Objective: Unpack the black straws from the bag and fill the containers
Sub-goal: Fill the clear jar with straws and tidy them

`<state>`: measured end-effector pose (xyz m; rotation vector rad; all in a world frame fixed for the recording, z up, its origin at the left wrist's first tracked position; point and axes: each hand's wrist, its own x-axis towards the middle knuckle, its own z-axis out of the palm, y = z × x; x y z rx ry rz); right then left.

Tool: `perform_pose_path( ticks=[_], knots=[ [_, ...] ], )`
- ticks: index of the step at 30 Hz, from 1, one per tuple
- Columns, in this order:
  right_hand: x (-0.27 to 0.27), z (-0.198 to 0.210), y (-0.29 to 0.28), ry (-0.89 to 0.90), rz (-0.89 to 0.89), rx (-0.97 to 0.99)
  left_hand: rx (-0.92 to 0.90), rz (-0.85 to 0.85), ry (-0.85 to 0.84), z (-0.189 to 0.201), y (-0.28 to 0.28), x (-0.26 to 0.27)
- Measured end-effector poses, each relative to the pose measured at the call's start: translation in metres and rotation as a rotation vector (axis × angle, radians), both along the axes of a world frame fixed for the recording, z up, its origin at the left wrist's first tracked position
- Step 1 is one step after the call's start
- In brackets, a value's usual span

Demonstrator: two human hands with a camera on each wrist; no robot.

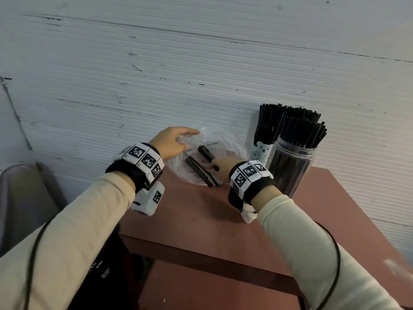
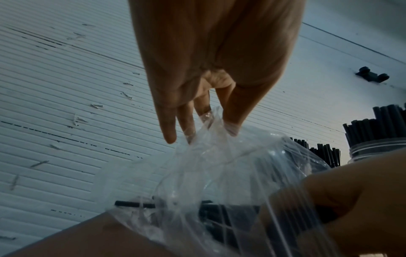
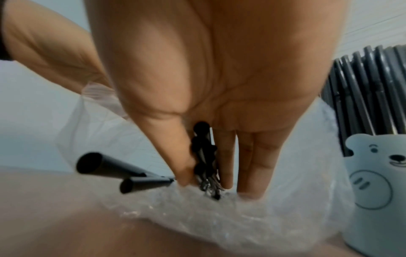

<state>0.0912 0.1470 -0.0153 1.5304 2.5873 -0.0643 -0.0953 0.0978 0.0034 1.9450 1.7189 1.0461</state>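
Two hands work at a clear plastic bag (image 1: pixel 207 151) on the reddish worktop (image 1: pixel 201 220). At about ten o'clock of the bag, the left hand (image 1: pixel 172 143) pinches its upper edge between thumb and fingers. At the bag's five o'clock, the right hand (image 1: pixel 220 167) reaches into the mouth, thumb and fingers closed around a bunch of black straws (image 3: pixel 205 156). Further right stand a bear-printed cup (image 1: pixel 261 153) and a clear jar (image 1: pixel 290 162), both packed with upright straws.
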Motion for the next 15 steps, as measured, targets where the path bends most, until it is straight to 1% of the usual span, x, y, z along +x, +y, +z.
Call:
perform_pose_path(
  ticks=[2,4,9,13,15],
  knots=[
    [-0.002,-0.002,0.003,-0.004,0.023,0.011,-0.001,-0.016,-0.010,-0.001,-0.001,0.003],
    [-0.003,-0.006,0.008,0.009,0.021,-0.021,-0.014,-0.065,-0.018,0.000,-0.002,0.006],
    [0.004,-0.004,0.016,0.141,-0.041,-0.146,-0.019,-0.196,-0.029,0.004,-0.004,0.011],
    [0.007,-0.001,0.020,0.198,0.006,-0.264,0.004,-0.220,-0.044,0.006,-0.005,0.013],
    [0.006,-0.001,0.020,0.208,0.018,-0.258,0.011,-0.215,-0.050,0.006,-0.004,0.014]
  ],
)
